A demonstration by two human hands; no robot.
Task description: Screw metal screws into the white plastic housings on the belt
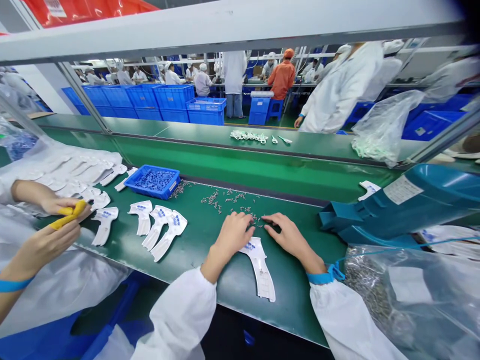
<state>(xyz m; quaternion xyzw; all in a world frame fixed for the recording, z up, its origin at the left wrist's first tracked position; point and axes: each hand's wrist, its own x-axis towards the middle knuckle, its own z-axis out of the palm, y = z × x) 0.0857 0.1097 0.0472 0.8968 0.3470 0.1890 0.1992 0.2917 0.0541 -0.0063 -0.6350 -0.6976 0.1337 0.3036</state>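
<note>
My left hand [233, 234] rests knuckles-up on the top end of a white plastic shell part [261, 270] lying on the green belt, fingers curled down onto it. My right hand [287, 234] lies just to its right, fingers bent and reaching left toward a scatter of small metal screws [228, 200]; whether it pinches one I cannot make out. Both wrists wear white sleeves, the right with a blue cuff band.
A small blue tray [153, 181] of tiny parts sits at the back left. Several white shells [157, 227] lie in a row on the belt [210, 235]. A co-worker's hands [56, 220] at the left hold something yellow. A teal bin [405, 205] and plastic bags [405, 295] crowd the right.
</note>
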